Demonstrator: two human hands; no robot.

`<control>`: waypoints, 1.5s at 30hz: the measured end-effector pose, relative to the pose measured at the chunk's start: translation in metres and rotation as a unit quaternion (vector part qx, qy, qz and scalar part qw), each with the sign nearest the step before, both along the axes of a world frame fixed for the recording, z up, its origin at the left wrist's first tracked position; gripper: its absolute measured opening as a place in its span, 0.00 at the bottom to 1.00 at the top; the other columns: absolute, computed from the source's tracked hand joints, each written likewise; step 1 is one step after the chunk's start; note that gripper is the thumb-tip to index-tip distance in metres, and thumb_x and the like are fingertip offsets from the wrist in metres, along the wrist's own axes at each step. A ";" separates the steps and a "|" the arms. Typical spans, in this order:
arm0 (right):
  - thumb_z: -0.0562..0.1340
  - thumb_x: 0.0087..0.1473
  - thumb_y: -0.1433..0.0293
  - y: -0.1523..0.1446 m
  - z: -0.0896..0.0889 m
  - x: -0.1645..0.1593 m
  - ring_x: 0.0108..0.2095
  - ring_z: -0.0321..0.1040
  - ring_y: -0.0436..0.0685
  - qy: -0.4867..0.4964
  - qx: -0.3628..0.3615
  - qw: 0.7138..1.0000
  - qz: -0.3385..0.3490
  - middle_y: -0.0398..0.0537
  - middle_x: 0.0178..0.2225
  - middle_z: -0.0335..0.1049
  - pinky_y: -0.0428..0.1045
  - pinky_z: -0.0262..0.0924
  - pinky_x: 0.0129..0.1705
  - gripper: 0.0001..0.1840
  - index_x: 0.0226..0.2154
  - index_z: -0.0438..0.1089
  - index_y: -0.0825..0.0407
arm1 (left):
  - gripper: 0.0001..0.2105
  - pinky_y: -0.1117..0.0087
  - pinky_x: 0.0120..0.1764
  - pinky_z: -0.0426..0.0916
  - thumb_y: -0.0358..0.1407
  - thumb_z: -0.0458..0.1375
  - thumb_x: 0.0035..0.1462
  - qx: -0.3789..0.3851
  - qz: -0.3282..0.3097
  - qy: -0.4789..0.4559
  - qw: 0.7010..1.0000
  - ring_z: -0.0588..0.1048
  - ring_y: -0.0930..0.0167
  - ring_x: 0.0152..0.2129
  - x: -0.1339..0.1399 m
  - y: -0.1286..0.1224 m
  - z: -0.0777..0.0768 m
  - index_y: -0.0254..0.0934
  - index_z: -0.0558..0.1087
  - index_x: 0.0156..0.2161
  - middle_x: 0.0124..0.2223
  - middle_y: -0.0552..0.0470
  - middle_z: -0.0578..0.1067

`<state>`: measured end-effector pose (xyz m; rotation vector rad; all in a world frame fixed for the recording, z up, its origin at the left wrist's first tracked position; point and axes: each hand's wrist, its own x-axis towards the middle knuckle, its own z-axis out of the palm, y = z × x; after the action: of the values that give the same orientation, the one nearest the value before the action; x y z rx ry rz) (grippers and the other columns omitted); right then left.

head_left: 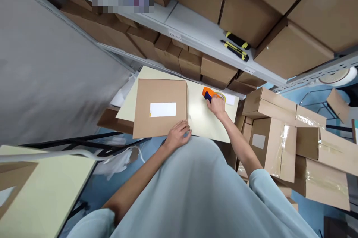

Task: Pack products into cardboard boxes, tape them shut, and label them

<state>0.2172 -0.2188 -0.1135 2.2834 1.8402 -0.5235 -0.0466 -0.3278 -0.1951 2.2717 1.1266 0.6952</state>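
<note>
On the cream-coloured table [198,120] lies a cardboard box [160,92] with a white label [162,109] on its upper face. My left hand [178,133] rests on the box's near right corner, fingers stretched out and nothing held in them. To the right of the box, my right hand [217,106] is closed around an orange and dark blue tape dispenser [208,91]. A yellowish tape roll [222,96] shows at the dispenser's far side. Beside the roll, a white paper [229,99] lies near the table's right end.
Taped cardboard boxes [282,148] are stacked on the right. A metal shelf [192,25] full of boxes crosses above the table's back edge, with two utility knives [236,46] on it. Another table [41,189] stands at left, by a grey wall [50,74].
</note>
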 end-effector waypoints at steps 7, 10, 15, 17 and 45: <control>0.59 0.74 0.51 0.023 0.071 -0.009 0.53 0.83 0.73 0.077 0.069 0.994 -0.025 0.66 0.50 0.84 0.57 0.74 0.51 0.28 0.61 0.70 0.57 | 0.22 0.51 0.67 0.75 0.35 0.57 0.72 0.053 0.044 -0.138 0.988 0.79 0.57 0.64 0.068 0.098 0.076 0.42 0.72 0.68 0.66 0.41 0.79; 0.60 0.73 0.53 0.050 0.105 -0.010 0.49 0.84 0.74 0.113 0.112 0.987 -0.003 0.62 0.47 0.84 0.58 0.75 0.49 0.26 0.61 0.67 0.54 | 0.27 0.49 0.69 0.74 0.33 0.57 0.70 0.098 0.054 -0.183 0.977 0.77 0.56 0.65 0.089 0.142 0.119 0.42 0.69 0.71 0.68 0.39 0.77; 0.58 0.72 0.58 0.119 0.160 0.007 0.46 0.81 0.71 0.152 0.218 0.960 0.085 0.61 0.48 0.80 0.61 0.75 0.51 0.21 0.59 0.65 0.53 | 0.28 0.51 0.70 0.73 0.31 0.58 0.67 0.154 0.066 -0.231 0.958 0.75 0.55 0.68 0.104 0.210 0.169 0.41 0.69 0.71 0.71 0.38 0.73; 0.57 0.71 0.60 0.152 0.177 0.012 0.47 0.79 0.69 0.153 0.252 0.948 0.123 0.61 0.49 0.79 0.61 0.74 0.53 0.17 0.56 0.66 0.52 | 0.30 0.52 0.70 0.73 0.31 0.58 0.66 0.157 0.068 -0.235 0.957 0.74 0.54 0.69 0.109 0.238 0.180 0.39 0.67 0.73 0.73 0.36 0.71; 0.54 0.74 0.57 0.164 0.108 -0.022 0.75 0.56 0.74 0.070 0.399 0.913 0.043 0.68 0.72 0.62 0.74 0.49 0.77 0.34 0.75 0.57 0.53 | 0.34 0.44 0.78 0.60 0.36 0.57 0.70 -0.092 0.062 -0.152 0.982 0.66 0.54 0.76 -0.005 0.197 0.080 0.38 0.61 0.78 0.77 0.37 0.68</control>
<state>0.1948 -0.0549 -0.0055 2.6391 2.5618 0.1349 -0.0521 -0.1312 -0.1152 1.8782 1.1382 0.9128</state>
